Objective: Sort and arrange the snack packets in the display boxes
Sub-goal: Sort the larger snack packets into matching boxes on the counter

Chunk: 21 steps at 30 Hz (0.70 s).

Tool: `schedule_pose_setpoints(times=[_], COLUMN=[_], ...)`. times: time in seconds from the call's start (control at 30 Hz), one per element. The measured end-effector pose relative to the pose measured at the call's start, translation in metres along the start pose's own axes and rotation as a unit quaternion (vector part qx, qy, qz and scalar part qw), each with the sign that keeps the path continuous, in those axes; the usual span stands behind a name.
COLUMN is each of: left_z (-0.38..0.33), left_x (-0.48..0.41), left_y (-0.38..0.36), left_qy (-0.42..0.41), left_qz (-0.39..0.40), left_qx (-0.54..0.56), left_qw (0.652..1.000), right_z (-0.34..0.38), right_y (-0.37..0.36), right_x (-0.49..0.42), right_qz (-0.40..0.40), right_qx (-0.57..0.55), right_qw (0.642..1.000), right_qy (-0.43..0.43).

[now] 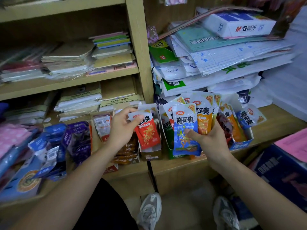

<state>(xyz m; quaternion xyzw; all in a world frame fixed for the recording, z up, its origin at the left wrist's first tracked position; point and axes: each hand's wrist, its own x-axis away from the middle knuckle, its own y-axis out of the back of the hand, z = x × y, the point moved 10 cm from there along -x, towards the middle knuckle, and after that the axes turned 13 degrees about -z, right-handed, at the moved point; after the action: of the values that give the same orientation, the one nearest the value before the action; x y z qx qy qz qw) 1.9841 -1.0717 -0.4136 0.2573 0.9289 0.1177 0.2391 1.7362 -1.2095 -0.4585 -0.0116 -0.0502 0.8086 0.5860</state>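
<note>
The red packet (pixel 147 131) is pinched upright by the left hand (pixel 121 126), box (pixel 150 156) below; other packets (pixel 185 130) are gripped by the right hand (pixel 210 138).

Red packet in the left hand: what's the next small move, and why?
Probably push the red packet down into the open box under it and let go. The left hand pinches its top edge, and its lower end already sits inside that box. The right hand holds a fan of mixed packets, a blue packet in front, waiting to be sorted.
</note>
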Motion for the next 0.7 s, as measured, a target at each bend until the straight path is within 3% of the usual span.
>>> schedule_pose_setpoints(times=[0.07,0.13,0.23,0.33,0.5,0.63,0.7], left_z=[0.005,-0.006,-0.021,-0.025,-0.032,-0.045,-0.049], left_x=[0.004,0.010,0.014,0.014,0.009,0.008,0.012], left_y=[0.021,0.041,0.048,0.048,0.011,-0.031,-0.052], left_qy=[0.039,0.028,0.019,0.069,0.163,0.084,0.055], left_qz=[-0.100,-0.189,-0.227,-0.251,-0.193,-0.107,-0.070], left_qx=[0.024,0.022,0.074,0.157,0.241,0.163,0.139], left_qw=[0.994,0.981,0.971,0.953,0.937,0.977,0.986], right_z=[-0.001,-0.002,-0.003,-0.004,-0.011,-0.017,-0.016], right_y=[0.001,0.001,0.000,-0.001,-0.006,-0.006,-0.006], right_x=[0.000,-0.001,-0.001,0.000,0.005,0.009,0.009], right_qz=[-0.004,-0.005,-0.004,0.009,0.033,0.036,0.049], right_qx=[0.007,0.006,0.009,-0.009,-0.094,-0.177,-0.186], right_qw=[1.000,1.000,1.000,0.999,0.989,0.962,0.958], right_qy=[0.000,-0.002,-0.013,-0.037,-0.109,-0.203,-0.211])
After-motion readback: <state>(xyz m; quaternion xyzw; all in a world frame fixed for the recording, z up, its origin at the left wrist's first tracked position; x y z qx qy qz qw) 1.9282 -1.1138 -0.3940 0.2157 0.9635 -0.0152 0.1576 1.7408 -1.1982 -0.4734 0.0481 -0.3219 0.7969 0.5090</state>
